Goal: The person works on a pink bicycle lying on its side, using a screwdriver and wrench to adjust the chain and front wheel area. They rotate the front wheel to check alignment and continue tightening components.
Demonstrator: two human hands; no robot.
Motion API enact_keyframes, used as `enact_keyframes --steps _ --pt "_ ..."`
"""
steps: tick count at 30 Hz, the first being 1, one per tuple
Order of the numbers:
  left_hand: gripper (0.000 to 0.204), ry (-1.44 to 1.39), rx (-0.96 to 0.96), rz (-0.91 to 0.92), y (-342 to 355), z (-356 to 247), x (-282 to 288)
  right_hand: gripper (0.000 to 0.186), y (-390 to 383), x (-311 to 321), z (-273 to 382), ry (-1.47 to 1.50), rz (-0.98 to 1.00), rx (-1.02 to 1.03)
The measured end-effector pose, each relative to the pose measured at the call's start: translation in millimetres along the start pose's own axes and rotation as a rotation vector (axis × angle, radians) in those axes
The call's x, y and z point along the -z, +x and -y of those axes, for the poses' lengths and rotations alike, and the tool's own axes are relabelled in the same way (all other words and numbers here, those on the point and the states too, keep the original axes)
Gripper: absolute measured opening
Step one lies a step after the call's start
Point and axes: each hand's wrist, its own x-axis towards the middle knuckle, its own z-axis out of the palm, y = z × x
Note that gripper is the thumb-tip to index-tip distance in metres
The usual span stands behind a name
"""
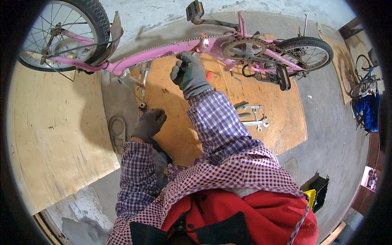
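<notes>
A pink bike (163, 51) lies upside down on the floor, across the top.

The left hand (149, 122) hangs low with curled fingers, holding nothing I can see. The right hand (188, 72) is closed on the bike's frame. Wrenches (255, 118) lie on the board (281, 118).

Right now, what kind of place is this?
Probably a bike repair workshop. A pink bike lies upside down on boards, wrenches lie on the floor, and another bike stands by the wall. The right hand touches the pink bike's frame.
</notes>
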Motion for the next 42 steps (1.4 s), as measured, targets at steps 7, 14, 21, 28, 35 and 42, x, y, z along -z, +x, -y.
enact_keyframes --steps 7,14,21,28,35,42 --pt "0.032 -0.022 -0.091 -0.065 9.2 -6.8 -9.1 0.009 -31.6 5.6 36.2 -0.349 -0.159 -0.051" --pt "0.031 0.017 -0.074 -0.042 4.4 -14.4 -3.6 0.015 -51.0 12.1 50.8 -0.699 -0.166 0.018" --pt "0.024 0.062 -0.197 -0.116 -11.0 0.8 5.3 0.019 -55.6 21.9 49.6 -0.937 -0.193 0.109" --pt "0.031 0.133 -0.123 -0.048 -31.2 30.2 20.3 0.021 -56.1 28.3 33.4 -1.155 -0.162 0.195" --pt "0.031 0.110 -0.127 -0.096 -53.5 46.1 34.4 0.026 -60.1 28.8 25.7 -1.452 -0.250 0.294" --pt "0.033 0.091 -0.098 -0.096 -61.9 44.1 37.6 0.035 -58.8 36.3 23.9 -1.503 -0.258 0.269"
